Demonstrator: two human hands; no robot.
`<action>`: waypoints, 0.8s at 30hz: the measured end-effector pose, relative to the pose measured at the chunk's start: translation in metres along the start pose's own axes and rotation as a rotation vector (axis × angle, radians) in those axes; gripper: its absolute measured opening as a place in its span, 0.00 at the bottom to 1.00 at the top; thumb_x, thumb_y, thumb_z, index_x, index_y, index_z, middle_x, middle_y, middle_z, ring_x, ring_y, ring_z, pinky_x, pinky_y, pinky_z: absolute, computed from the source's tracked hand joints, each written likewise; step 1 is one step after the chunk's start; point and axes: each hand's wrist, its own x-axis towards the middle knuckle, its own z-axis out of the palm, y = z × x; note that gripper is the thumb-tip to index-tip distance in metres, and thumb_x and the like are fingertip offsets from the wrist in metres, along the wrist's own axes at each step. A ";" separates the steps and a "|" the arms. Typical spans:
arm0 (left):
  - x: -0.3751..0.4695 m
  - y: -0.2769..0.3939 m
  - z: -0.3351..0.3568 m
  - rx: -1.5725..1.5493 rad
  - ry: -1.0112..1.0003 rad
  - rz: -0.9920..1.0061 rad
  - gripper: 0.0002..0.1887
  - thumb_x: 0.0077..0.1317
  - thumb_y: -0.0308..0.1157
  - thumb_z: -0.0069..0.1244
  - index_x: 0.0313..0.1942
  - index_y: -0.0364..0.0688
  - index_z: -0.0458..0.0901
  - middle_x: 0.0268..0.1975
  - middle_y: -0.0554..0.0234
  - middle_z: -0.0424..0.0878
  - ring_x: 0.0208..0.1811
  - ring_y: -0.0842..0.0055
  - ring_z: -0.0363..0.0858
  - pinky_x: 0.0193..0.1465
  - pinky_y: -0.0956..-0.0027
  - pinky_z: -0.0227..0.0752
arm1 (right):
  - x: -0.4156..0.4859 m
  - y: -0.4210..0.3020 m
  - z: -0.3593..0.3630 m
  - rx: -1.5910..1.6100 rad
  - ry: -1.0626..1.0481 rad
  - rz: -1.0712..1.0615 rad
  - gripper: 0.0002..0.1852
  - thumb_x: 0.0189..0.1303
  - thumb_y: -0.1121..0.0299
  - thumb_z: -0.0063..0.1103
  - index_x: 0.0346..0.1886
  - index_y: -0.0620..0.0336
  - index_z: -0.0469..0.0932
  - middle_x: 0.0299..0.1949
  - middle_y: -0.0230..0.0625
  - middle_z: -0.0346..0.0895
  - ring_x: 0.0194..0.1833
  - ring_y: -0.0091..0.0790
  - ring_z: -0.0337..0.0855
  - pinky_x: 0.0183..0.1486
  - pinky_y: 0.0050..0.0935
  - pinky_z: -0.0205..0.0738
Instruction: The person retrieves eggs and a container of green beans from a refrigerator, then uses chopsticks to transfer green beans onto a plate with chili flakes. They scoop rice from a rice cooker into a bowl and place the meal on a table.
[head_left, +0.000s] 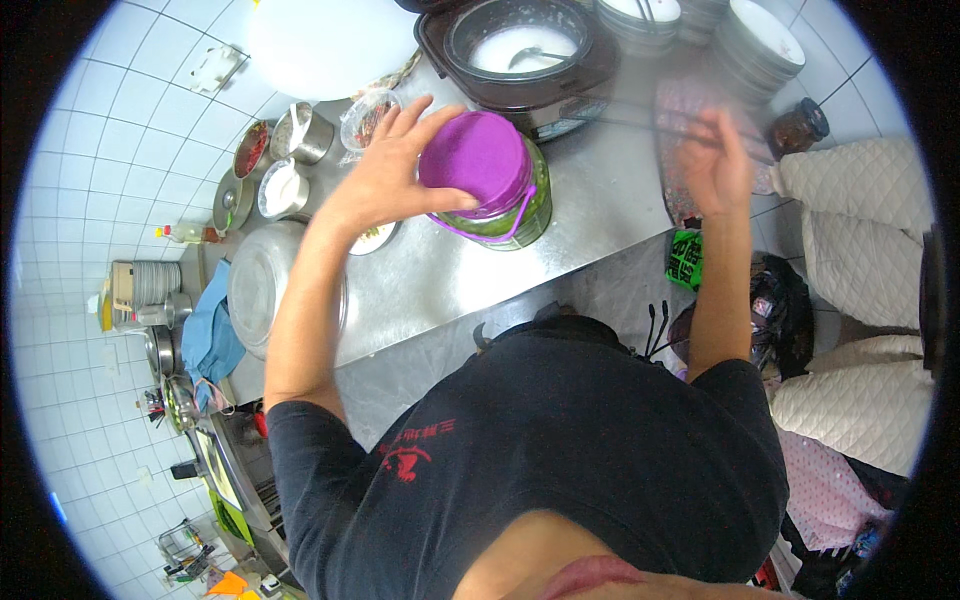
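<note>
A large clear jar (534, 217) of green contents stands on the steel worktop, with a purple lid (476, 161) on top and a thin purple handle at its side. My left hand (397, 169) is spread around the lid's left side, its thumb lying over the near edge. To the right of the jar, my right hand (716, 165) is raised and blurred, holding long dark chopsticks (637, 124) that extend left and right of it. Behind the jar sits an open dark cooker (517, 101) holding white food or liquid and a ladle (536, 54).
Stacked plates (761, 52) and a dark-lidded jar (801, 126) stand at the back right. On the left are metal pots (311, 139), a plastic container (370, 120) and a large translucent bowl (259, 289). The worktop's front edge (510, 295) crosses before me; quilted padding (862, 232) is at right.
</note>
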 end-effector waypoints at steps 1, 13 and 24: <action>0.003 0.005 0.011 -0.013 0.001 0.001 0.48 0.35 0.56 0.64 0.60 0.56 0.62 0.64 0.39 0.54 0.64 0.39 0.49 0.64 0.45 0.49 | 0.000 0.001 0.003 0.000 0.006 0.010 0.14 0.67 0.59 0.41 0.38 0.60 0.72 0.25 0.32 0.69 0.22 0.25 0.62 0.26 0.24 0.57; 0.013 0.042 0.056 0.192 0.084 -0.156 0.46 0.38 0.56 0.60 0.60 0.54 0.64 0.62 0.36 0.57 0.60 0.43 0.59 0.59 0.49 0.58 | 0.000 0.002 -0.016 0.027 0.049 0.030 0.14 0.65 0.59 0.46 0.36 0.60 0.73 0.25 0.31 0.69 0.22 0.24 0.63 0.26 0.24 0.58; -0.008 -0.060 -0.012 0.508 0.066 -0.160 0.29 0.46 0.34 0.61 0.52 0.52 0.74 0.61 0.53 0.64 0.62 0.57 0.61 0.60 0.55 0.60 | -0.008 -0.009 -0.029 -0.013 0.157 0.049 0.12 0.64 0.60 0.47 0.36 0.59 0.73 0.25 0.27 0.71 0.23 0.25 0.67 0.24 0.23 0.62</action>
